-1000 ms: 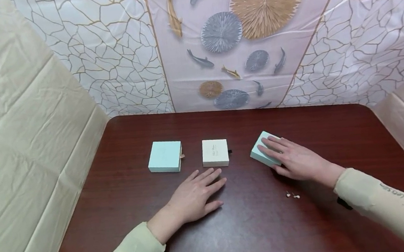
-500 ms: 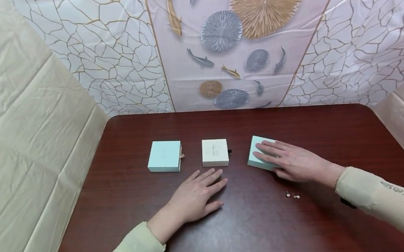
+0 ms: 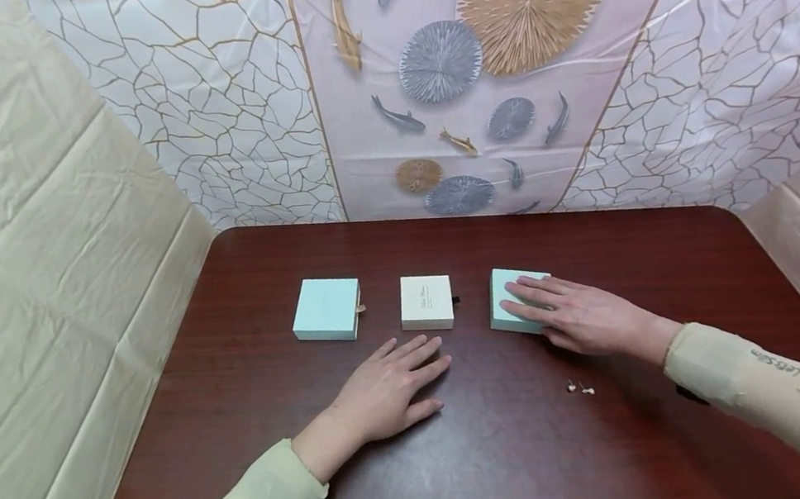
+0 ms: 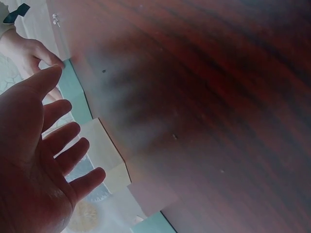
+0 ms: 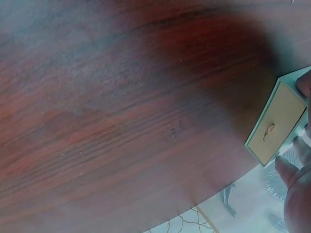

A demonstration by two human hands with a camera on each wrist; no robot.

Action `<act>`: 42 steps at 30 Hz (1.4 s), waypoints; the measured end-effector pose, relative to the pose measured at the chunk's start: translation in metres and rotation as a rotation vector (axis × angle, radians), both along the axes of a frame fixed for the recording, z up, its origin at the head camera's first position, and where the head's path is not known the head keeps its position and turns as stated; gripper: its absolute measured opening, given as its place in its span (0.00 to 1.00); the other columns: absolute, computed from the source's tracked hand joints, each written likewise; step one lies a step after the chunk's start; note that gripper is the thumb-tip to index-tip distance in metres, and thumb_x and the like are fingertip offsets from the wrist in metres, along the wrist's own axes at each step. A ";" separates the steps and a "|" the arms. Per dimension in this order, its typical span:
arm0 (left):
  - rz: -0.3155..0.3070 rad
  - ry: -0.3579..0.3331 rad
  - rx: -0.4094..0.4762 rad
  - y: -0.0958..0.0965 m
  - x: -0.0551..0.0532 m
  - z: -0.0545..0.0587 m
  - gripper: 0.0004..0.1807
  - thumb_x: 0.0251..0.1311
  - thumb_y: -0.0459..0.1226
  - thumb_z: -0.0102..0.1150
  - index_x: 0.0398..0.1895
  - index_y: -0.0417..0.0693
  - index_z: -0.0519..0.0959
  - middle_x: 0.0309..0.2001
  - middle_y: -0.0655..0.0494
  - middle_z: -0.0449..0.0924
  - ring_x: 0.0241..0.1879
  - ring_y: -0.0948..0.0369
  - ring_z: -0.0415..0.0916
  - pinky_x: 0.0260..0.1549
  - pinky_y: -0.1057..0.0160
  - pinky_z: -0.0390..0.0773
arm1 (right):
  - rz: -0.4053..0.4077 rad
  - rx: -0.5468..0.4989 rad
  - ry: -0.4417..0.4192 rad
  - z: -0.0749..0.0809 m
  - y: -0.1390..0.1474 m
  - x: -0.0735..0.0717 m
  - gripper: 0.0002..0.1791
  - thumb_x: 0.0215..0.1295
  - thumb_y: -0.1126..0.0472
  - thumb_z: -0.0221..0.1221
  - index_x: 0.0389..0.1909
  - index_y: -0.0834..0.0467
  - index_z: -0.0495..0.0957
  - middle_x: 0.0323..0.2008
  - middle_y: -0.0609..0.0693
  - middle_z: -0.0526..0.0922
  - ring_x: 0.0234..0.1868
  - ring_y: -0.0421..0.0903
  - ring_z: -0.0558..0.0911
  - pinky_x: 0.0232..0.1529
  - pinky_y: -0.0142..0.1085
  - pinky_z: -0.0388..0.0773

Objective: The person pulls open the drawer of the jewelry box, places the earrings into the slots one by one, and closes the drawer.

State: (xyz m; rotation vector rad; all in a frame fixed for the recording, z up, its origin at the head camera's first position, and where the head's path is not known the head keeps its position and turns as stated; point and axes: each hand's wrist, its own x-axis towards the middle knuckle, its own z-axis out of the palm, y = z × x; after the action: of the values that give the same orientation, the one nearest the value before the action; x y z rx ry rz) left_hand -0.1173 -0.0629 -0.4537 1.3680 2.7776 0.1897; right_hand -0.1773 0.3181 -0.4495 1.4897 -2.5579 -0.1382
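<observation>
My right hand [image 3: 588, 314] holds a mint-green drawer box [image 3: 502, 297] at the right, fingers spread across its top and thumb at its near side. In the right wrist view, the box's cream drawer front [image 5: 276, 124] with a small ribbon pull [image 5: 268, 132] shows pushed in flush. My left hand [image 3: 383, 389] rests palm down on the table, fingers spread, just in front of a cream box [image 3: 425, 300] with a black pull tab. Two small pearl-like stud earrings [image 3: 579, 387] lie on the table nearer than the right hand.
Another mint box [image 3: 328, 306] with a beige ribbon tab stands left of the cream box, in a rough row with it and the held box. The dark wood table [image 3: 472, 474] ends at a patterned cloth backdrop [image 3: 447, 144], with pale cloth walls on both sides.
My right hand has turned the mint box from a slant to nearly square with the others, shifting it slightly left. The left hand, the other boxes and the earrings stay put.
</observation>
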 end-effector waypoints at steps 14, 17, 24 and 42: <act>-0.018 0.007 -0.006 0.005 -0.001 0.002 0.33 0.77 0.58 0.57 0.80 0.58 0.72 0.82 0.53 0.64 0.81 0.53 0.60 0.77 0.43 0.65 | -0.009 0.007 -0.004 0.000 0.004 -0.004 0.44 0.61 0.65 0.71 0.80 0.56 0.69 0.78 0.63 0.69 0.76 0.61 0.72 0.68 0.58 0.77; -0.037 0.013 -0.005 0.012 -0.003 0.002 0.33 0.77 0.57 0.57 0.80 0.58 0.72 0.82 0.53 0.64 0.81 0.53 0.60 0.77 0.43 0.64 | -0.017 -0.005 -0.008 0.001 0.005 -0.002 0.43 0.61 0.65 0.70 0.79 0.57 0.69 0.77 0.63 0.69 0.76 0.61 0.72 0.69 0.59 0.75; -0.090 0.054 -0.033 0.038 -0.011 0.012 0.34 0.78 0.57 0.57 0.82 0.59 0.69 0.83 0.55 0.62 0.82 0.54 0.59 0.78 0.45 0.64 | -0.117 -0.077 -0.043 0.012 0.011 0.009 0.45 0.63 0.61 0.70 0.81 0.58 0.66 0.78 0.63 0.69 0.76 0.61 0.70 0.70 0.63 0.72; -0.161 0.189 -0.117 0.122 -0.059 0.018 0.33 0.81 0.55 0.52 0.84 0.64 0.64 0.84 0.59 0.59 0.83 0.58 0.57 0.80 0.51 0.60 | -0.320 -0.208 -0.056 0.027 0.049 0.026 0.41 0.64 0.61 0.71 0.78 0.60 0.69 0.75 0.64 0.72 0.73 0.62 0.73 0.77 0.61 0.64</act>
State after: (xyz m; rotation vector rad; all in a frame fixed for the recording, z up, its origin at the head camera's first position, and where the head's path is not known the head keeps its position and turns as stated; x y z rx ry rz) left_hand -0.1760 0.0588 -0.4359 1.6483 2.7523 -0.1124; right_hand -0.1515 0.3674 -0.4220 1.0205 -2.7389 0.1260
